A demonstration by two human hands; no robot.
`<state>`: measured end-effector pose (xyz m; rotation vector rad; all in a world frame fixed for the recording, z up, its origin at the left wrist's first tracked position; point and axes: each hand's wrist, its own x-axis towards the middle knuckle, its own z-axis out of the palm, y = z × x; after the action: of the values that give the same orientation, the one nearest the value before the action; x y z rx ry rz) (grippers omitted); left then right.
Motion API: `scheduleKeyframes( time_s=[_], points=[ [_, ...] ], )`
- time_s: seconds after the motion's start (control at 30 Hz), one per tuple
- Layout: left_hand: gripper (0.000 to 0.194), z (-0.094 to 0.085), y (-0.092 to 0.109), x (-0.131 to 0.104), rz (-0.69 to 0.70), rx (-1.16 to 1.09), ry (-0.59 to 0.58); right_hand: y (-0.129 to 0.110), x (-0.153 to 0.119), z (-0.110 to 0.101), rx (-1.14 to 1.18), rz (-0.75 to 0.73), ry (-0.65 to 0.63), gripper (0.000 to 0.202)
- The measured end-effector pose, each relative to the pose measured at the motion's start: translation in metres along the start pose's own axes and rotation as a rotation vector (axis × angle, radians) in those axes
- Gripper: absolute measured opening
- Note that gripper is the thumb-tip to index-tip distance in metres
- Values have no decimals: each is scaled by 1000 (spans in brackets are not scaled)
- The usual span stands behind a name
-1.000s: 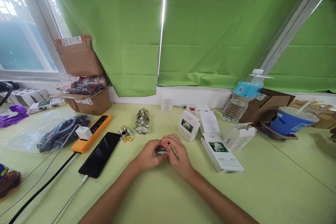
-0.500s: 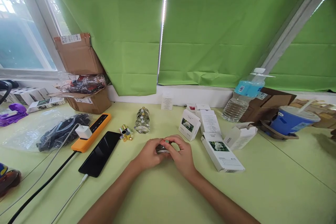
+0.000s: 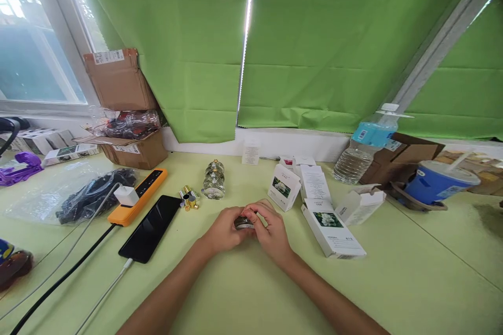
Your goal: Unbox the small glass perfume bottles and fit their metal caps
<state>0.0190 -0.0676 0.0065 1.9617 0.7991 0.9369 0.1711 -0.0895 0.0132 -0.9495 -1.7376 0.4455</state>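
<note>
Low over the near middle of the table, my left hand (image 3: 223, 231) is closed around a small glass bottle (image 3: 241, 224). My right hand (image 3: 272, 227) meets it from the other side, thumb and fingers pinched at the bottle's top; they cover much of it. Beyond my hands stand several clear round glass bottles (image 3: 214, 180) in a row, with gold-coloured necks. Left of these lie several small gold and silver caps (image 3: 189, 198). To the right, a white box with a flower picture (image 3: 283, 187) stands upright, and a similar white box (image 3: 334, 230) lies flat.
A black phone (image 3: 150, 229) on a charging cable and an orange power strip (image 3: 137, 196) lie at left. More opened white cartons (image 3: 360, 204), a water bottle (image 3: 361, 149) and a blue cup (image 3: 438, 182) stand right. Cardboard boxes (image 3: 135, 151) are stacked at back left.
The fingers of my right hand have shifted slightly over the bottle's top, hiding the small greenish spot seen there before. Both hands stay in nearly the same place.
</note>
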Motion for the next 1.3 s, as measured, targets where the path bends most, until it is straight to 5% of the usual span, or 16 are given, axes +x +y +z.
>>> scheduleKeyframes(
  time_s=[0.77, 1.03, 1.3],
  points=[
    [21, 2, -1, -1, -9, -62, 11, 5, 2, 4, 156, 270, 83, 19],
    [15, 3, -2, 0, -3, 23, 14, 7, 3, 7, 242, 259, 108, 29],
    [23, -2, 0, -2, -16, 164, 5, 9, 0, -5, -26, 73, -21, 34]
  ],
)
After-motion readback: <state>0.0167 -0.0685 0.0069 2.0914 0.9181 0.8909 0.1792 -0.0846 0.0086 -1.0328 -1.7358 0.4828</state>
